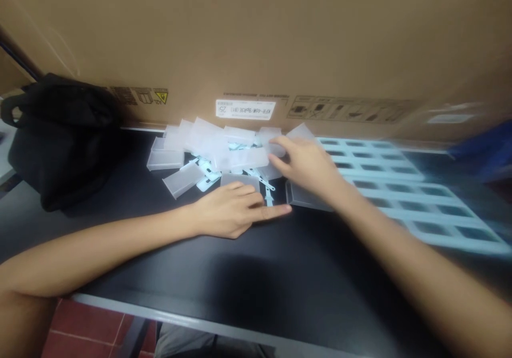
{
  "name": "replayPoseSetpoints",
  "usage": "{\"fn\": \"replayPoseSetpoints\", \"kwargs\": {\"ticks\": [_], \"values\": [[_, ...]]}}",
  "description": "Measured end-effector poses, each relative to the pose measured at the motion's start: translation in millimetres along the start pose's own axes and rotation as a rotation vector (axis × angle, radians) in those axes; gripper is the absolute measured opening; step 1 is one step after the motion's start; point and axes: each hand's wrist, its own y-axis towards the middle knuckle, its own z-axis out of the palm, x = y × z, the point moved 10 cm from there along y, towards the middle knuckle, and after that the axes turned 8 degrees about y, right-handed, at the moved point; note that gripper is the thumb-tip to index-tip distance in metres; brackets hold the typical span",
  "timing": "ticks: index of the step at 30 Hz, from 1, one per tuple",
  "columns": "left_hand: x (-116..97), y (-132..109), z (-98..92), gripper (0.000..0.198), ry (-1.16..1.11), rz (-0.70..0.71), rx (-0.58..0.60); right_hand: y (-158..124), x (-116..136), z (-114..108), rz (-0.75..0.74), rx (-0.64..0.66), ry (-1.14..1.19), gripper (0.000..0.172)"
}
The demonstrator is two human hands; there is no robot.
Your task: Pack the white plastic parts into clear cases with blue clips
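Observation:
A loose pile of frosted, see-through flat plastic sleeves (206, 142) lies on the dark table against a cardboard box. Light-blue flat plastic pieces with slots and holes (208, 174) show between and under them. My left hand (236, 211) rests on the table at the pile's near edge, its index finger stretched to the right and the other fingers loosely bent. Over the right side of the pile is my right hand (302, 163), thumb and index finger apart at a frosted sleeve. A single sleeve (306, 198) lies partly hidden beneath my right wrist.
Light-blue frames with rectangular openings (420, 206) lie on the right, partly behind my right forearm. A black bag (60, 139) stands at the left. The large cardboard box (256, 38) walls off the back of the table (192, 272). Something blue (488, 147) sits far right.

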Motion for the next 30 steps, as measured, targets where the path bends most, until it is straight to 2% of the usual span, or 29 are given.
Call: {"fn": "replayPoseSetpoints", "kwargs": {"ticks": [5, 7, 13, 16, 22, 25, 28, 30], "values": [[24.8, -3.3, -3.2, 0.028, -0.042, -0.295, 0.005, -0.6, 0.4, -6.2, 0.027, -0.026, -0.049, 0.040], [30.8, -6.5, -1.8, 0.022, -0.044, -0.372, 0.017, -0.1, -2.1, -5.1, 0.067, -0.014, -0.067, 0.040], [38.4, -8.7, 2.8, 0.021, -0.065, -0.452, 0.061, 3.1, -7.2, -0.8, 0.183, 0.031, -0.122, 0.044], [41.4, -8.1, 3.5, 0.028, -0.023, -0.485, 0.103, 5.5, -6.8, -0.7, 0.211, 0.025, -0.132, 0.048], [37.9, -5.0, 8.2, 0.042, 0.109, -0.463, 0.199, 10.7, -12.3, -0.6, 0.293, -0.026, -0.026, 0.052], [39.9, -5.2, 10.4, 0.048, 0.119, -0.492, 0.236, 12.2, -13.7, -19.1, 0.276, -0.121, 0.042, 0.046], [42.4, -4.9, 12.2, 0.056, 0.107, -0.520, 0.263, 7.5, -10.1, -55.9, 0.198, -0.252, 0.063, 0.030], [43.4, -3.5, 13.7, 0.059, 0.101, -0.522, 0.274, -0.1, -3.2, -77.6, 0.122, -0.287, 0.079, 0.030]]}}
